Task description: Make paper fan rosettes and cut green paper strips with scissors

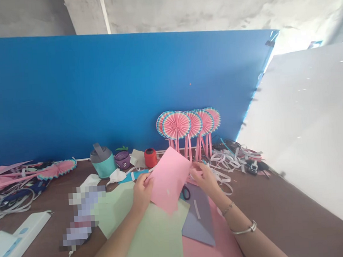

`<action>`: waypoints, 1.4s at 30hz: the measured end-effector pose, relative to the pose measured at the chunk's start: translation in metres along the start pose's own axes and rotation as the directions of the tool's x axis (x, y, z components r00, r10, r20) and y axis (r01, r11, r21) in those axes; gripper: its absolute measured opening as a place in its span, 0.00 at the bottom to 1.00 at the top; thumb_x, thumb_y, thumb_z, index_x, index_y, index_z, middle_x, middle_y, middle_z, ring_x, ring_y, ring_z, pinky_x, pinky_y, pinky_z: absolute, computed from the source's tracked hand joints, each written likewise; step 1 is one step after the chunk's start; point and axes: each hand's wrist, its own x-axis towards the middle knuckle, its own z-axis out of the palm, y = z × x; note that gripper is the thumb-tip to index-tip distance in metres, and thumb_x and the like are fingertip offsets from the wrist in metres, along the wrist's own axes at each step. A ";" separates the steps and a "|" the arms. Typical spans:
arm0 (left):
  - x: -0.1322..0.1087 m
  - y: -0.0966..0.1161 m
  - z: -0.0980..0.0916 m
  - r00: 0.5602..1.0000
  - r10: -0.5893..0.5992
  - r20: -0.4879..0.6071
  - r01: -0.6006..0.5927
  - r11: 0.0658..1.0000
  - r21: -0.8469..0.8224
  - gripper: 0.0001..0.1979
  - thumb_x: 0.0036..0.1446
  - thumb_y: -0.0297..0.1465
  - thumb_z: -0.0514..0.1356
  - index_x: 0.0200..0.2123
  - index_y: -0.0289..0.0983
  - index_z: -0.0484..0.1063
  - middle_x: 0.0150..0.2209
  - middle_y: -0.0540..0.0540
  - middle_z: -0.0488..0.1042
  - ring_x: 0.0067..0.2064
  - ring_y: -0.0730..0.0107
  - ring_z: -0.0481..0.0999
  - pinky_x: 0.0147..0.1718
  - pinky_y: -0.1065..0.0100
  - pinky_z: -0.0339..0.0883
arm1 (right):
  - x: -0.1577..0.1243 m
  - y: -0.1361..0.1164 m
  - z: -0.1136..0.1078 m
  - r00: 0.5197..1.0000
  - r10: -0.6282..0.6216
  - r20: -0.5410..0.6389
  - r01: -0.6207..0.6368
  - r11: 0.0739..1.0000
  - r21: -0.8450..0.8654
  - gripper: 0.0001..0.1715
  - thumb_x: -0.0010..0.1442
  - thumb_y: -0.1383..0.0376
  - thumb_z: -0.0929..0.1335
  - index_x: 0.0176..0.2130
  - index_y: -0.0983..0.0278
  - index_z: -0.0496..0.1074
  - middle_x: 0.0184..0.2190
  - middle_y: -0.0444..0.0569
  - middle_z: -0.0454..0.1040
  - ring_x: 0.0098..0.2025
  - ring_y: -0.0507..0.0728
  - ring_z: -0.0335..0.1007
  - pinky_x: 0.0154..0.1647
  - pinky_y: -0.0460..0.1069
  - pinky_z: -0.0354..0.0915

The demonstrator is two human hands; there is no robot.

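Note:
A sheet of pink paper (pixel 171 175) is held up at a tilt above the table. My left hand (pixel 143 191) grips its left edge between thumb and fingers. At the sheet's right corner is my right hand (pixel 202 176), its thumb and fingertips closed on the edge. Below the sheet lie pale green paper sheets (pixel 155 238). A grey-blue sheet (pixel 198 220) rests on larger pink paper (pixel 208 254), with a thin pale strip (pixel 197 209) on top. Dark scissor handles (pixel 186 192) show partly from behind the held sheet.
Several pink folded-paper fans (pixel 176 125) stand against the blue partition (pixel 99 90). Along the back are a teal cup (pixel 103 163), a purple pot (pixel 122 160) and a red thread spool (pixel 150 158). Curled paper strips (pixel 224 160) lie right; a white power strip (pixel 24 238) lies left.

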 end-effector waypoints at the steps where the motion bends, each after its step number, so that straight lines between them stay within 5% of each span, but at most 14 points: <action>1: 0.001 -0.001 -0.003 0.998 -0.042 -0.047 0.041 0.999 -0.020 0.09 0.52 0.36 0.54 0.31 0.39 0.71 0.30 0.48 0.74 0.36 0.63 0.72 0.39 0.65 0.66 | -0.002 0.003 0.001 1.000 0.021 -0.009 -0.021 1.000 0.011 0.23 0.57 0.54 0.62 0.47 0.65 0.69 0.43 0.55 0.73 0.43 0.60 0.68 0.41 0.53 0.64; 6: 0.007 -0.003 -0.013 0.974 -0.102 -0.204 0.084 0.992 -0.096 0.13 0.52 0.40 0.54 0.35 0.37 0.70 0.33 0.47 0.74 0.36 0.63 0.72 0.36 0.67 0.64 | -0.011 -0.003 0.002 0.990 -0.133 0.053 0.136 0.989 -0.050 0.17 0.58 0.60 0.61 0.41 0.65 0.73 0.40 0.55 0.74 0.43 0.60 0.67 0.45 0.55 0.62; 9: 0.013 0.003 -0.023 0.954 -0.065 -0.294 0.061 0.998 -0.024 0.12 0.53 0.39 0.54 0.35 0.38 0.69 0.34 0.47 0.73 0.37 0.63 0.71 0.37 0.67 0.63 | -0.021 -0.023 0.000 0.908 -0.312 0.279 0.337 0.940 -0.046 0.15 0.58 0.63 0.62 0.40 0.61 0.75 0.42 0.52 0.74 0.47 0.59 0.65 0.50 0.54 0.59; 13: 0.026 0.013 -0.042 0.903 0.028 -0.429 0.016 0.995 0.098 0.11 0.52 0.40 0.55 0.33 0.38 0.70 0.32 0.48 0.73 0.37 0.64 0.71 0.39 0.67 0.63 | -0.035 -0.048 0.002 0.773 -0.382 0.507 0.473 0.879 -0.057 0.14 0.57 0.63 0.63 0.41 0.56 0.76 0.48 0.47 0.72 0.50 0.58 0.62 0.53 0.54 0.54; 16: 0.039 0.017 -0.052 0.875 -0.128 -0.467 0.102 0.991 -0.082 0.14 0.48 0.41 0.58 0.33 0.37 0.70 0.32 0.47 0.74 0.35 0.65 0.71 0.37 0.66 0.64 | -0.036 -0.048 0.005 0.789 -0.338 0.513 0.473 0.867 -0.157 0.11 0.57 0.64 0.64 0.34 0.58 0.76 0.41 0.47 0.75 0.47 0.58 0.63 0.51 0.54 0.54; 19: 0.046 0.020 -0.059 0.897 -0.334 -0.291 0.221 0.906 -0.361 0.19 0.42 0.43 0.61 0.33 0.35 0.70 0.32 0.47 0.75 0.33 0.65 0.73 0.32 0.67 0.66 | -0.028 -0.037 0.005 0.853 -0.284 0.437 0.413 0.880 -0.235 0.13 0.57 0.63 0.64 0.24 0.61 0.74 0.34 0.48 0.76 0.43 0.58 0.65 0.48 0.53 0.55; 22: 0.043 0.022 -0.064 0.913 -0.391 0.115 0.406 0.851 -0.334 0.21 0.36 0.44 0.65 0.30 0.36 0.71 0.29 0.47 0.76 0.31 0.65 0.74 0.28 0.68 0.66 | -0.019 -0.022 0.003 0.896 -0.265 0.355 0.352 0.913 -0.206 0.16 0.59 0.63 0.63 0.24 0.61 0.74 0.34 0.47 0.76 0.40 0.57 0.66 0.45 0.51 0.57; 24: 0.035 0.023 -0.067 0.827 -0.372 0.422 0.494 0.839 -0.229 0.21 0.36 0.43 0.66 0.32 0.37 0.73 0.30 0.46 0.77 0.31 0.63 0.75 0.28 0.67 0.66 | -0.015 -0.012 0.003 0.939 -0.238 0.247 0.294 0.929 -0.224 0.14 0.60 0.64 0.62 0.30 0.61 0.75 0.35 0.48 0.76 0.41 0.57 0.66 0.45 0.51 0.57; 26: 0.027 0.025 -0.069 0.687 -0.339 0.643 0.525 0.843 -0.116 0.19 0.38 0.41 0.66 0.34 0.37 0.73 0.30 0.45 0.78 0.32 0.61 0.76 0.29 0.66 0.67 | -0.013 -0.002 0.004 0.964 -0.212 0.161 0.251 0.927 -0.279 0.12 0.59 0.65 0.62 0.35 0.62 0.75 0.38 0.49 0.76 0.44 0.58 0.65 0.46 0.51 0.56; 28: 0.018 0.027 -0.069 0.550 -0.293 0.782 0.450 0.893 0.017 0.16 0.41 0.39 0.65 0.35 0.38 0.74 0.33 0.45 0.78 0.34 0.61 0.77 0.31 0.66 0.68 | -0.012 0.004 0.007 0.977 -0.178 0.118 0.208 0.916 -0.343 0.12 0.59 0.66 0.62 0.35 0.62 0.76 0.39 0.50 0.76 0.45 0.59 0.64 0.46 0.52 0.55; 30: 0.011 0.030 -0.068 0.493 -0.272 0.826 0.285 0.948 0.142 0.13 0.45 0.35 0.61 0.35 0.38 0.74 0.37 0.46 0.78 0.37 0.61 0.76 0.34 0.67 0.68 | -0.014 0.006 0.009 0.980 -0.163 0.118 0.197 0.898 -0.393 0.12 0.59 0.65 0.62 0.33 0.61 0.76 0.40 0.49 0.75 0.46 0.59 0.63 0.45 0.52 0.54; 39: -0.012 0.022 -0.041 0.808 -0.098 0.581 -0.153 0.917 0.369 0.16 0.49 0.28 0.53 0.40 0.41 0.73 0.46 0.46 0.74 0.51 0.58 0.68 0.49 0.61 0.61 | -0.015 0.005 0.014 0.959 -0.202 0.197 0.275 0.822 -0.498 0.15 0.61 0.65 0.61 0.38 0.56 0.77 0.48 0.50 0.71 0.51 0.62 0.59 0.48 0.55 0.52; 42: -0.014 0.017 -0.032 0.872 0.002 0.490 -0.221 0.894 0.389 0.14 0.51 0.27 0.53 0.41 0.41 0.73 0.45 0.45 0.74 0.54 0.57 0.66 0.53 0.57 0.58 | -0.012 0.007 0.016 0.945 -0.252 0.208 0.323 0.817 -0.478 0.16 0.61 0.67 0.61 0.41 0.57 0.76 0.46 0.50 0.73 0.51 0.61 0.60 0.51 0.56 0.50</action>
